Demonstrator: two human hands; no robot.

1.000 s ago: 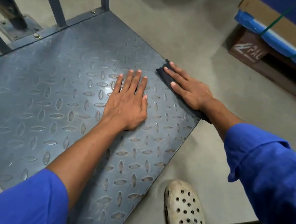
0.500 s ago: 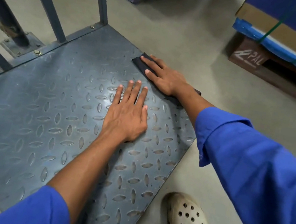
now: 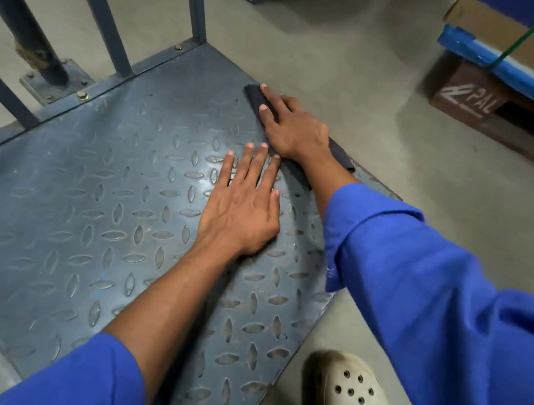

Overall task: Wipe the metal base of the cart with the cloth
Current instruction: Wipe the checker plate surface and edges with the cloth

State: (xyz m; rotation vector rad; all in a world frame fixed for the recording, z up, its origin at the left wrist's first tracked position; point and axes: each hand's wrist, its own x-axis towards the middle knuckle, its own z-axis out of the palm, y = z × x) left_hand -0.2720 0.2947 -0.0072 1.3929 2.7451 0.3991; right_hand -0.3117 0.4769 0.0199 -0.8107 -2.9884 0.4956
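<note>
Pressing down on the dark navy folded cloth [image 3: 339, 156], our right hand [image 3: 292, 126] lies palm down with its fingers straight and slightly spread, gripping nothing. The cloth shows as a long, flat strip. One squared end pokes out past our fingertips and the other trails back under the wrist. It sits on the grey-blue diamond-tread metal base of the cart [image 3: 67, 207], right along the edge that faces the brown wooden pallet block stencilled "PAL" [image 3: 464, 100].

Our left hand [image 3: 244, 206] rests flat on the plate just beside the cloth, fingers extended and close together, holding nothing. Its fingertips come near our right wrist, but we cannot tell whether they touch it.

The base looks dull and scuffed. Raised lens-shaped ridges cross it in alternating directions, and a pale sheen of reflected light sits just left of our left hand. Bolts mark the far border, where slanted grey-blue steel uprights [image 3: 113, 16] rise from the frame.

Both our forearms come out of rolled bright blue sleeves [image 3: 432, 314]. A cream perforated clog [image 3: 354, 399] stands on the pale concrete floor [image 3: 318, 36], just off the near edge of the base.
</note>
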